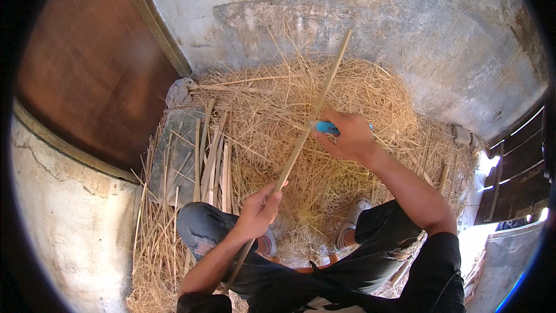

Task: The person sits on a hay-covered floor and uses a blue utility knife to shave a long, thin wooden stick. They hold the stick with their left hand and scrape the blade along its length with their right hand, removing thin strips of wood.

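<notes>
A long, thin strip of bamboo or wood [295,153] slants upward across the view, from beside my left thigh toward the far wall. My left hand [259,211] is wrapped round its lower part. In my right hand [350,136] is a blue-handled utility knife [328,127], gripped in closed fingers. The knife's tip meets the strip a little above its middle. Pale shavings cover the floor beneath both hands.
Cut strips [213,165] lie left of my knees, next to a grey slab [172,148] with scraps on it. Shavings [370,90] heap against the stained wall [417,40]. A brown door panel [98,64] stands at left, dark slats [515,174] at right.
</notes>
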